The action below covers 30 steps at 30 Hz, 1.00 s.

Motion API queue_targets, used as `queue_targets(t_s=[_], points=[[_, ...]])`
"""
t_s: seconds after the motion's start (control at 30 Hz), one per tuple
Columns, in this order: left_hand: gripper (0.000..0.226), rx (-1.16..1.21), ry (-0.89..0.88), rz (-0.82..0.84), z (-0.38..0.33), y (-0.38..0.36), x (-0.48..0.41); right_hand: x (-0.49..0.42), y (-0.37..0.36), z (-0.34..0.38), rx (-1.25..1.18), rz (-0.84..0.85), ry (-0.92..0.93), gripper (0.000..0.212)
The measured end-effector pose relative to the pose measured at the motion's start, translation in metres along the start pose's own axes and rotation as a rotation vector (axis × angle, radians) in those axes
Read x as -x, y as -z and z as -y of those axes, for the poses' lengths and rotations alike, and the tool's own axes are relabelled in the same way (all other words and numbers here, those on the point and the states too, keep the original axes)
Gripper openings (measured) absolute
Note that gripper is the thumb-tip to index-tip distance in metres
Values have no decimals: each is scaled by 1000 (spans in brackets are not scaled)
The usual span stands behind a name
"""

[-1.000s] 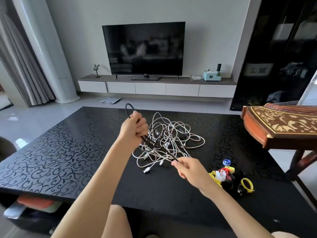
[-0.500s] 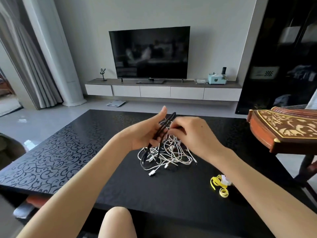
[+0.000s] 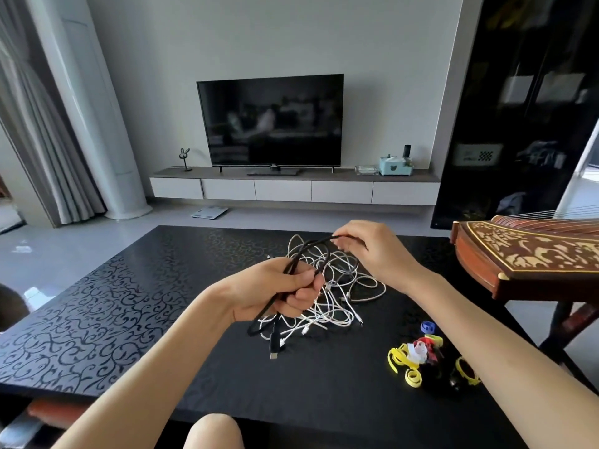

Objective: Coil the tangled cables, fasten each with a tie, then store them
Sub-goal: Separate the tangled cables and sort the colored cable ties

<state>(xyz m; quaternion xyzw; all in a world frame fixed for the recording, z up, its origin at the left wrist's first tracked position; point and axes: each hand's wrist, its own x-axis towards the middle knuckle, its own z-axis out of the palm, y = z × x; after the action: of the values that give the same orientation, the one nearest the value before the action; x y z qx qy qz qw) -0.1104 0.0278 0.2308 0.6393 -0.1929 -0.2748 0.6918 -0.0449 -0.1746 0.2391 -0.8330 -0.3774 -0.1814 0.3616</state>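
Black patterned table (image 3: 97, 319) carries a white cable tangle (image 3: 340, 286). Left hand (image 3: 278, 293) has its grip closed around black cable (image 3: 311, 247) loops; right hand (image 3: 372, 251) pinches the next loop. Light and limp, it likely springs open, so hold the gathered bundle.

The black cable (image 3: 309, 251) is now gripped in the closed left hand (image 3: 278, 291); its far loop is drawn toward frame right by the right hand (image 3: 372, 251), previously alongside.
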Motion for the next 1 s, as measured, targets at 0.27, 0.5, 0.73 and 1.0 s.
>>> queue_targets(t_s=[0.27, 0.5, 0.73, 1.0], points=[[28, -190, -167, -423, 14, 0, -18, -12, -15, 35, -571, -234, -333, 37], [45, 156, -324, -470, 14, -2, -28, -14, -20, 45, -39, -120, -297, 45], [22, 231, -206, -328, 16, -10, -33, -16, -23, 38, 143, -87, -221, 44], [30, 380, -342, -528, -1, -11, -46, 8, -45, 15, -703, 182, -471, 50]])
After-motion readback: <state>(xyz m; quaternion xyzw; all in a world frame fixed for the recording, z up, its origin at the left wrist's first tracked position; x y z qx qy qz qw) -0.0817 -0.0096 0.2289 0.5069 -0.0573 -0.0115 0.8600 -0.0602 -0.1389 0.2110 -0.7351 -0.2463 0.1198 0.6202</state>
